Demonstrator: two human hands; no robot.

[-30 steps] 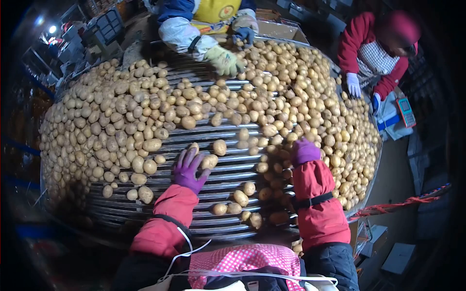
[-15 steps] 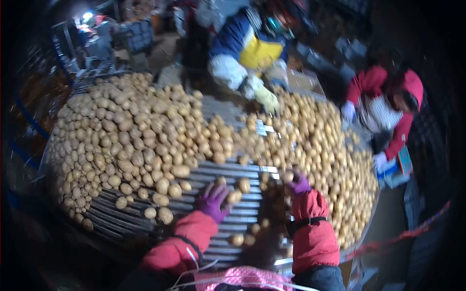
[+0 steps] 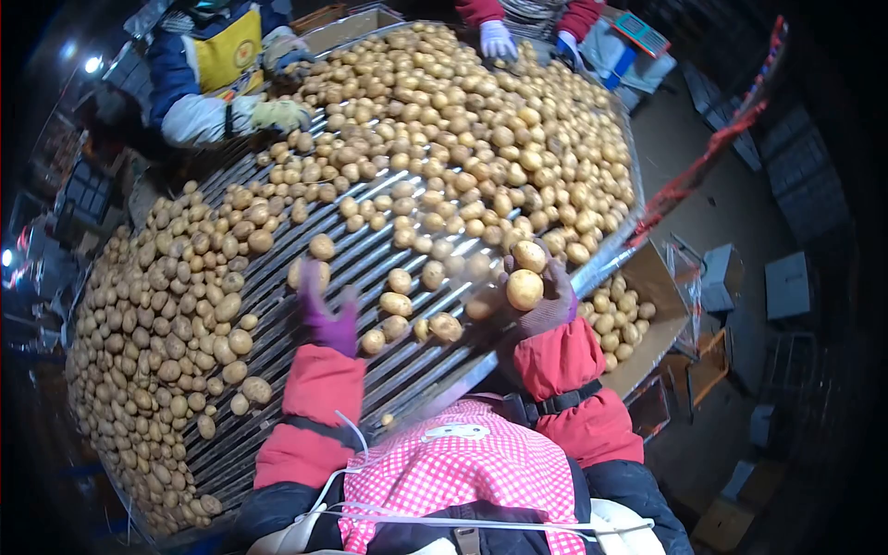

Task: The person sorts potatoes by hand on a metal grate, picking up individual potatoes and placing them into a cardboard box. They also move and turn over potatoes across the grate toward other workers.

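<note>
Two potatoes (image 3: 524, 289) rest in my right hand (image 3: 555, 298), gloved in purple, with its fingers curled behind them near the table's right edge. My left hand (image 3: 331, 319), also in a purple glove, is over the metal slats, blurred by motion, thumb apart from the fingers. Its fingertips overlap a potato (image 3: 313, 275), and another potato (image 3: 321, 246) lies just beyond. Between my hands, several loose potatoes (image 3: 396, 305) sit on the slatted table (image 3: 370, 393).
A large potato pile (image 3: 166, 342) covers the left side, another pile (image 3: 490, 139) the far right. A cardboard box (image 3: 652, 347) holding potatoes stands beside the right edge, under a red-wrapped rope (image 3: 712, 139). Across the table, gloved hands (image 3: 280, 116) of one person and a glove (image 3: 498, 40) of another reach in.
The view has swung to the right, bringing the box of potatoes into sight. My right hand now holds two potatoes at the edge. My left hand is farther from my right one.
</note>
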